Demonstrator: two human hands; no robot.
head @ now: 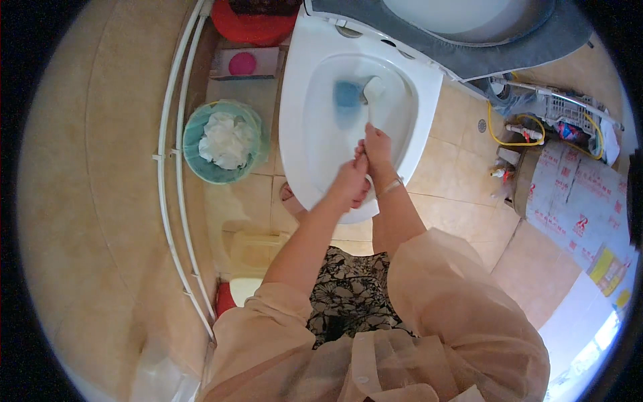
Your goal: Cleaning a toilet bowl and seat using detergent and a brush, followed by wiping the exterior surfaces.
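Observation:
Both of my hands reach over a white ceramic toilet bowl (296, 125). They grip the handle of a white toilet brush (374, 90), whose head is inside the bowl beside a patch of blue water (347, 98). My right hand (378, 145) is higher on the handle, with a bracelet at its wrist. Below it and to the left, touching it, my left hand (351, 183) is closed round the lower part of the handle, which it mostly hides. The grey-covered seat (522, 53) is raised at the back.
A green-lined waste bin (193, 151) with crumpled white paper stands left of the toilet, near white wall pipes (168, 115). Behind it are a pink ball (242, 64) and a red basin (251, 29). On the right are a yellow hose (495, 135), a grey basket (562, 108) and a covered box (577, 186).

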